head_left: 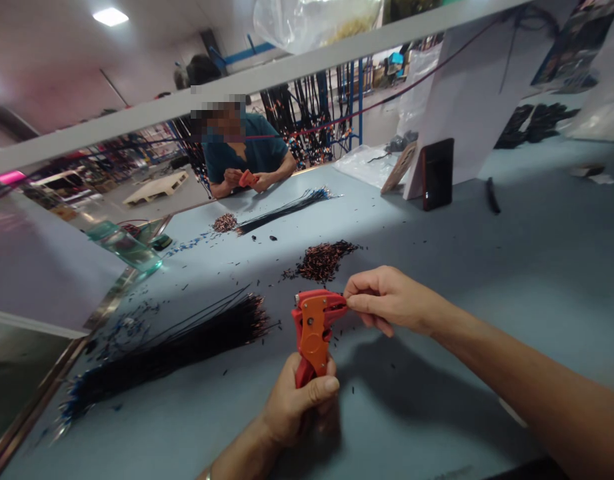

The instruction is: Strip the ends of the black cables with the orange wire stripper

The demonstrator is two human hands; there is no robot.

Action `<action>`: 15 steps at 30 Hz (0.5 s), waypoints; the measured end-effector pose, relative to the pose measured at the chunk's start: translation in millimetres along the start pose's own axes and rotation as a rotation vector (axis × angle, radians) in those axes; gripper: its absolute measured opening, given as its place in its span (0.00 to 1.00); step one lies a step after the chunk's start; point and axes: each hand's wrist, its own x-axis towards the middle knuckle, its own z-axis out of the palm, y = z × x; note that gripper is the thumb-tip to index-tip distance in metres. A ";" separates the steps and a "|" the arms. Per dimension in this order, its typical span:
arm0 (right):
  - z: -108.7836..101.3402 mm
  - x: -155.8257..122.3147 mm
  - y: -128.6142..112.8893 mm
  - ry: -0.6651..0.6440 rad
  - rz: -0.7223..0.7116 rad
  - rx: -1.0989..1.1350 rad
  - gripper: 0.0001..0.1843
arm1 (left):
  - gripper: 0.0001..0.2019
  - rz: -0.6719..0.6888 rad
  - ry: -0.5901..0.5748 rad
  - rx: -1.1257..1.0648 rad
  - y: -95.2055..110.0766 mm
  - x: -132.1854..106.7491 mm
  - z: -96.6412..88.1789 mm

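No text, label, brand, number or sign could be read, near or far, left or right.

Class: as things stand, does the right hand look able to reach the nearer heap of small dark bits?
Probably yes: the heap lies just beyond the right hand, and nothing appears to stand between them. The hand is at the tip of the orange tool, so it must first leave that.
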 end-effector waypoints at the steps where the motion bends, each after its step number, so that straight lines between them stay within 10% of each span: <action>1: 0.2 0.1 0.3 0.001 0.003 0.006 0.07 | 0.21 -0.003 0.003 -0.002 0.2 -0.2 0.3; 15: 2.4 -2.1 -4.1 0.015 0.009 0.068 0.06 | 0.24 -0.017 0.051 -0.008 -0.8 -4.2 3.5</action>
